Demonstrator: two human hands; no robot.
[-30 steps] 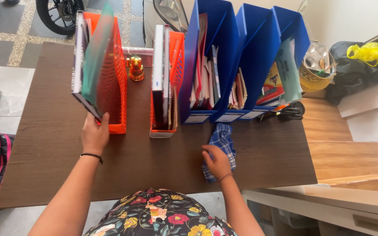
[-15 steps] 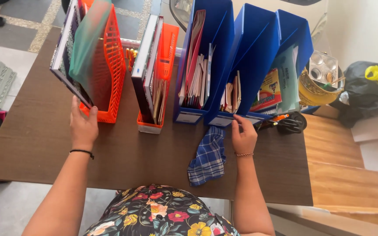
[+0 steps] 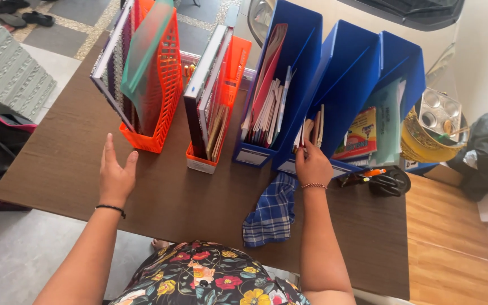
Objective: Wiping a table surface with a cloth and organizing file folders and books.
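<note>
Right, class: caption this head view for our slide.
Right hand reaches into a blue file holder; left hand rests open on table.

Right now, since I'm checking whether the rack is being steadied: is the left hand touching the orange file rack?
Apart. The head view shows the left hand open on the table, wood showing between its fingertips and the orange file rack.
</note>
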